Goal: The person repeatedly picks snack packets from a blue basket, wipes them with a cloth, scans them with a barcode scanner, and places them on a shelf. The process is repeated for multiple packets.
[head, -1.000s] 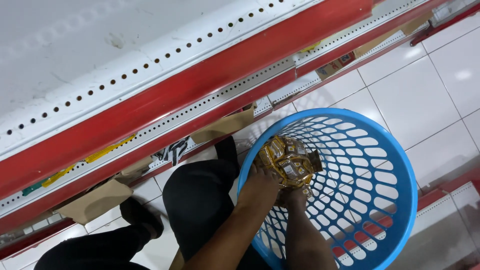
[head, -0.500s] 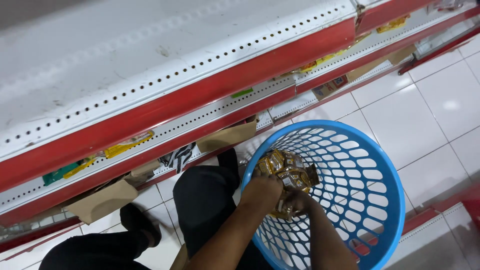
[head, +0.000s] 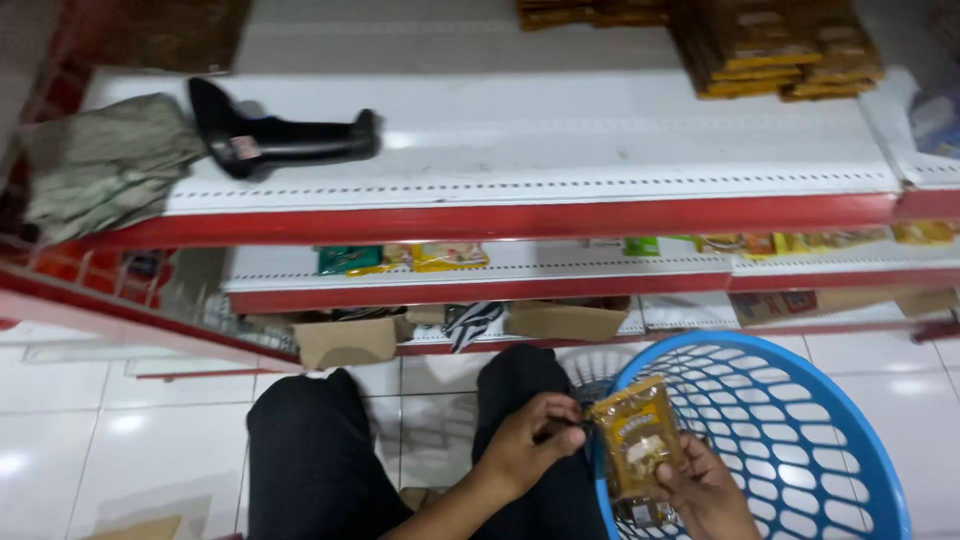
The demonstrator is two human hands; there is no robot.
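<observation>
We hold a yellow-brown packet (head: 636, 437) up above the left rim of the blue basket (head: 850, 400). Our left hand (head: 528, 440) pinches the packet's left edge with curled fingers, and our right hand (head: 705, 490) closes on it from below and to the right, thumb lying across the front. So both hands grip the one packet, which stands upright and faces us, partly over the basket and partly over our right knee.

A second ago both hands were down inside the basket, working in a bunch of the same golden packets. Now a single packet has come up and out of that heap, which suggests we have picked one off to handle alone. More packets seem to lie just beneath it in the basket, though they are mostly hidden.

The view has also lifted. Earlier the red and white shelf (head: 540, 190) ran slantwise across the top; now it lies level and we see onto it. A black scanner (head: 280, 140) rests on the far left of the shelf beside a grey cloth (head: 100, 170), and stacks of brown packets (head: 775, 50) sit at the far right. Lower shelves carry green and yellow packets (head: 400, 258), with cardboard boxes (head: 350, 340) on the white floor.
</observation>
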